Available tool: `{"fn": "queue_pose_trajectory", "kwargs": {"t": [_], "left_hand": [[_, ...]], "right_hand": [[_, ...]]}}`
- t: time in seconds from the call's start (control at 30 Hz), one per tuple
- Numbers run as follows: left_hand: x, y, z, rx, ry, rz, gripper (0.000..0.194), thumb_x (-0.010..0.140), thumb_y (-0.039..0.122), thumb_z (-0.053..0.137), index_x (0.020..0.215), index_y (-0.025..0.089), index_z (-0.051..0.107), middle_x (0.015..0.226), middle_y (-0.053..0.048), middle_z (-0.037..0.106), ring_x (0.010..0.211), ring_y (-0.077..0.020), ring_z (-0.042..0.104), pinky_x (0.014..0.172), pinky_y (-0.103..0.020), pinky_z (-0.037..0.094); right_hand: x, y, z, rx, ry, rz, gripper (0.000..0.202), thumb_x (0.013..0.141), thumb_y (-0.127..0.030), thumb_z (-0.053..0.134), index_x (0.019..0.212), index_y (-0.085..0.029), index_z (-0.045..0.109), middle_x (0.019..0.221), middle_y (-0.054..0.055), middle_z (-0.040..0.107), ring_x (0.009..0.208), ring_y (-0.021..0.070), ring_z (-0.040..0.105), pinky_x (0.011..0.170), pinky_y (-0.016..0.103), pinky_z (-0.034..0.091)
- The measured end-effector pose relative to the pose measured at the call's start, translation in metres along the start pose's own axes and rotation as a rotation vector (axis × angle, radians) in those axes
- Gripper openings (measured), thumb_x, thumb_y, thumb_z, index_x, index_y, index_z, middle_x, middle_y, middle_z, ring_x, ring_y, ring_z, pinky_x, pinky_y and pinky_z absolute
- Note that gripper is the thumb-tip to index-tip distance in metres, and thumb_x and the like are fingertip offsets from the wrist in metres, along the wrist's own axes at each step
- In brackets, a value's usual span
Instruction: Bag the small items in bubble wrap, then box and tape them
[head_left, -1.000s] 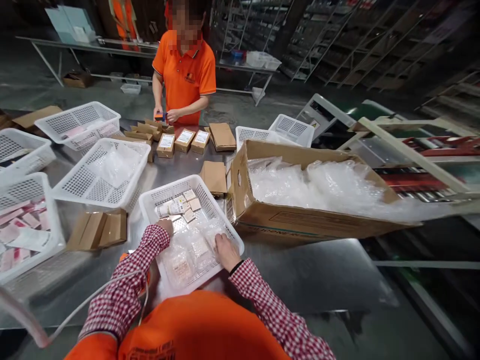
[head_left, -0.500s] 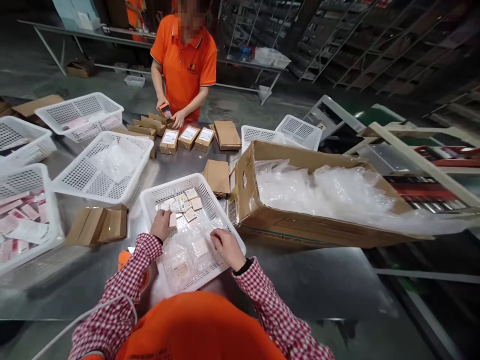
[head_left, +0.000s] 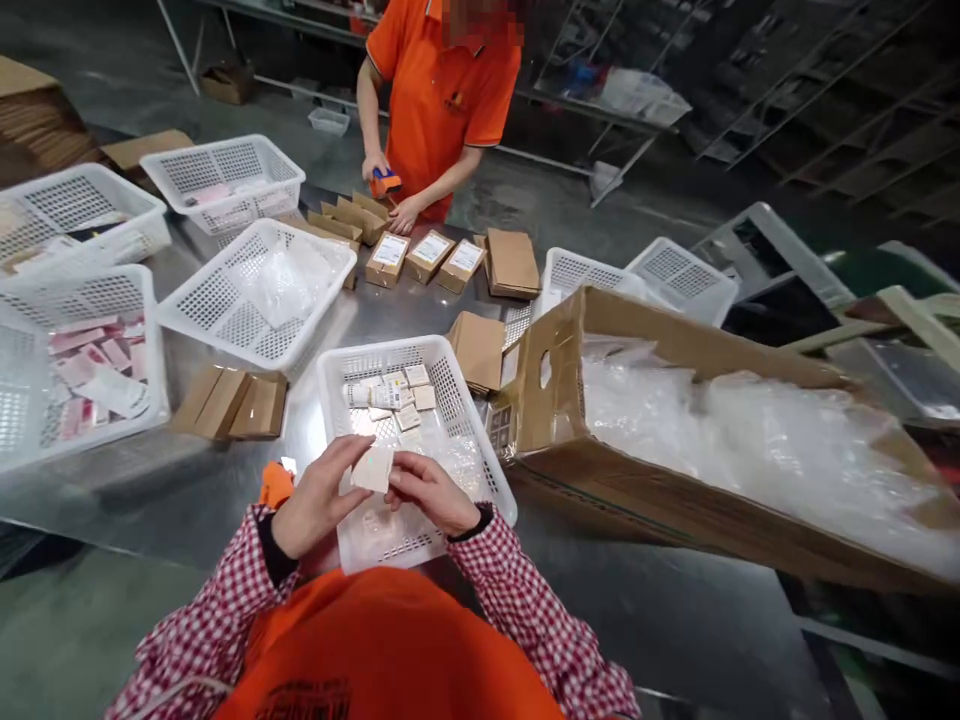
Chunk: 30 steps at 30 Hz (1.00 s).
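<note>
Above the front of a white perforated basket [head_left: 491, 478], a small flat pale box [head_left: 372, 468] is held up between both hands. My left hand [head_left: 319, 492] grips its left side between thumb and fingers. On its right edge, the fingertips of my right hand [head_left: 435, 490] are pinched. Inside the basket lie several similar small boxes [head_left: 409, 416] and a paper slip [head_left: 373, 394] with printing. Clear bubble-wrap pouches [head_left: 457, 465] fill the basket's right and near parts, partly covered by my hands.
A big carton [head_left: 555, 380] full of clear plastic bags stands to the right. Folded cardboard boxes [head_left: 232, 402] and more white baskets [head_left: 259, 290] are on the left. Across the metal table, a co-worker [head_left: 442, 110] holds an orange-and-blue device [head_left: 385, 182] beside labelled cartons [head_left: 429, 254].
The pale box has been lifted from the basket toward me. My right hand has left the bubble-wrap pouches and come left to the box. The camera view has shifted.
</note>
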<state>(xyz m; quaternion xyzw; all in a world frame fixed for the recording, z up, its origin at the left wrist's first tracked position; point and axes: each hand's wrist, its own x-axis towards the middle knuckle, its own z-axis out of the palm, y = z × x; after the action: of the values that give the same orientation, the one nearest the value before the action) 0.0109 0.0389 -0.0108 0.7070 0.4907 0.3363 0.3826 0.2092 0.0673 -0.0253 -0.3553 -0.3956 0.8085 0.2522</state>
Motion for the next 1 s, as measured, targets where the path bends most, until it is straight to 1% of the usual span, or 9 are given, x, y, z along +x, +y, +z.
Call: {"fn": "queue_pose_trajectory", "kwargs": {"t": [0.07,0.13,0.2,0.27,0.37,0.47,0.6,0.77,1.0], "left_hand": [[-0.009,0.004,0.001,-0.060,0.047,-0.069,0.054,0.082,0.026,0.059,0.133,0.027,0.041,0.132,-0.010,0.047,0.122,-0.0254,0.045,0.101,-0.043,0.041],[-0.017,0.006,0.005,-0.200,0.087,-0.180,0.061,0.078,0.027,0.064,0.134,0.029,0.039,0.140,-0.010,0.040,0.127,-0.0263,0.041,0.101,-0.043,0.041],[-0.024,0.009,0.011,-0.451,0.069,-0.297,0.066,0.075,0.028,0.068,0.134,0.029,0.039,0.140,-0.010,0.040,0.125,-0.0261,0.044,0.100,-0.042,0.042],[-0.030,0.014,0.016,-0.753,0.009,-0.389,0.058,0.076,0.031,0.068,0.130,0.025,0.045,0.132,-0.011,0.050,0.116,-0.0248,0.052,0.098,-0.041,0.044],[-0.036,0.026,0.023,-1.091,0.011,-0.495,0.039,0.084,0.038,0.058,0.119,0.022,0.056,0.116,-0.011,0.062,0.105,-0.0236,0.059,0.092,-0.039,0.048],[-0.042,0.036,0.025,-1.231,0.076,-0.572,0.034,0.087,0.040,0.053,0.115,0.021,0.059,0.111,-0.009,0.066,0.103,-0.0228,0.060,0.090,-0.037,0.048],[-0.053,0.038,0.023,-1.294,0.044,-0.644,0.033,0.086,0.034,0.056,0.116,0.020,0.060,0.110,-0.008,0.067,0.102,-0.0215,0.060,0.089,-0.035,0.047],[-0.064,0.036,0.019,-1.264,0.001,-0.611,0.031,0.086,0.031,0.058,0.114,0.020,0.062,0.107,-0.009,0.068,0.096,-0.0208,0.063,0.085,-0.032,0.048],[-0.073,0.048,0.017,-1.222,-0.037,-0.621,0.028,0.084,0.034,0.060,0.108,0.021,0.065,0.101,-0.007,0.069,0.093,-0.0202,0.063,0.084,-0.032,0.049]], "right_hand": [[-0.008,0.005,0.012,0.026,0.026,-0.017,0.033,0.080,-0.038,0.064,0.106,-0.018,0.060,0.084,0.003,0.062,0.066,0.0112,0.062,0.059,0.023,0.054],[-0.015,0.008,0.020,-0.072,0.102,-0.117,0.031,0.084,-0.037,0.058,0.110,-0.020,0.059,0.094,0.006,0.060,0.067,0.0128,0.064,0.058,0.026,0.056],[-0.022,0.009,0.025,-0.339,0.238,-0.346,0.029,0.088,-0.032,0.053,0.114,-0.021,0.059,0.102,0.008,0.057,0.073,0.0145,0.064,0.059,0.028,0.057],[-0.029,0.010,0.028,-0.709,0.337,-0.631,0.030,0.088,-0.023,0.051,0.117,-0.022,0.059,0.104,0.010,0.056,0.084,0.0176,0.063,0.068,0.031,0.057],[-0.037,0.012,0.032,-1.094,0.329,-0.922,0.035,0.085,-0.013,0.053,0.118,-0.021,0.061,0.099,0.011,0.056,0.091,0.0191,0.059,0.077,0.032,0.055],[-0.043,0.016,0.037,-1.052,0.351,-0.928,0.032,0.083,-0.012,0.056,0.113,-0.021,0.061,0.096,0.009,0.056,0.086,0.0179,0.058,0.072,0.030,0.055],[-0.049,0.021,0.043,-0.843,0.381,-0.823,0.028,0.080,-0.018,0.062,0.108,-0.021,0.059,0.090,0.006,0.058,0.075,0.0156,0.059,0.065,0.028,0.055],[-0.058,0.025,0.048,-0.762,0.371,-0.777,0.033,0.078,-0.018,0.065,0.110,-0.021,0.057,0.087,0.005,0.060,0.075,0.0141,0.061,0.065,0.026,0.055],[-0.069,0.026,0.053,-0.782,0.322,-0.855,0.032,0.080,-0.020,0.065,0.111,-0.021,0.060,0.086,0.005,0.062,0.071,0.0134,0.060,0.064,0.025,0.055]]}}
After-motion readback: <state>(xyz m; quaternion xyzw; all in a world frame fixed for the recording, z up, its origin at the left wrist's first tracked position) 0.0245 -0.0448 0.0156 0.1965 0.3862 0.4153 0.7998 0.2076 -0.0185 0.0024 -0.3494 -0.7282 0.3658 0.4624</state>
